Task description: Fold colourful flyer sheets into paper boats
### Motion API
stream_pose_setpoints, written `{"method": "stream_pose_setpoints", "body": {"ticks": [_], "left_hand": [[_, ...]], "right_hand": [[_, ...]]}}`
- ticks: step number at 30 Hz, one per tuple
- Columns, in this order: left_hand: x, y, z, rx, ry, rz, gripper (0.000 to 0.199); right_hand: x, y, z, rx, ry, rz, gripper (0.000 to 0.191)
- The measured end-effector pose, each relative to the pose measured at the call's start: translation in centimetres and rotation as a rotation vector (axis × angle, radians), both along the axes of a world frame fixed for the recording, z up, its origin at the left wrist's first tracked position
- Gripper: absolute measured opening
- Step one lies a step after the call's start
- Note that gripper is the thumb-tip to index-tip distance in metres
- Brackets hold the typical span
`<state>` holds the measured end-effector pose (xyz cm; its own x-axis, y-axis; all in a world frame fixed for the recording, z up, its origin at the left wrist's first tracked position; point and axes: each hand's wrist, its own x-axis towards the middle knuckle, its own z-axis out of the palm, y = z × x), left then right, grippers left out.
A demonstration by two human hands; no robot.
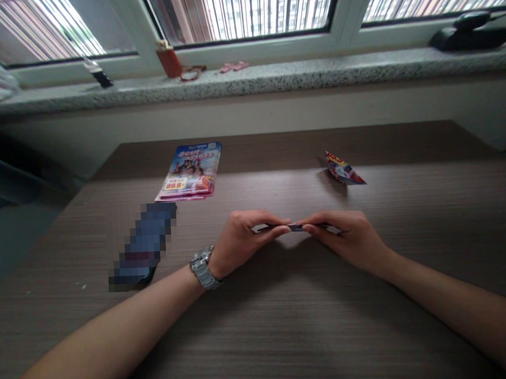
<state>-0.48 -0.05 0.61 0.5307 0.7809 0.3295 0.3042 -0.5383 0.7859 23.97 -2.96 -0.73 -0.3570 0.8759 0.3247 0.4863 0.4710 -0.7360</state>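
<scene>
Between both hands, a little above the table, is a thin folded piece of paper [296, 228], seen nearly edge-on. My left hand [249, 234], with a metal watch [205, 268] on its wrist, pinches the paper's left part between thumb and fingers. On the other side my right hand [349, 234] grips it the same way, the fingertips of the two hands close together. Most of the paper is hidden by the fingers. Beyond my right hand stands a folded paper shape [343, 170] with colourful print and pointed ends.
A stack of printed flyers [191, 172] lies at the back left of the wooden table [276, 334]. Nearer, a pixel-blurred dark phone-like slab [145, 244] rests left of my hand. The stone windowsill [290, 79] carries a red case [168, 60] and a black device [470, 33].
</scene>
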Motion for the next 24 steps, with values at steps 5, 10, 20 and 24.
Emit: {"method": "stream_pose_setpoints", "body": {"ticks": [5, 10, 20, 24], "left_hand": [[-0.6, 0.4, -0.2, 0.088, 0.066, -0.002, 0.015], [-1.0, 0.5, -0.3, 0.268, 0.147, -0.041, 0.01], [-1.4, 0.6, -0.2, 0.557, 0.531, -0.142, 0.022], [-1.0, 0.0, -0.4, 0.522, 0.634, -0.173, 0.035]], "right_hand": [[0.7, 0.4, 0.0, -0.011, -0.015, 0.017, 0.015], [1.1, 0.7, 0.2, 0.119, -0.072, 0.095, 0.02], [1.8, 1.2, -0.6, 0.329, -0.446, 0.137, 0.036], [1.7, 1.3, -1.1, 0.32, -0.528, 0.137, 0.042]]}}
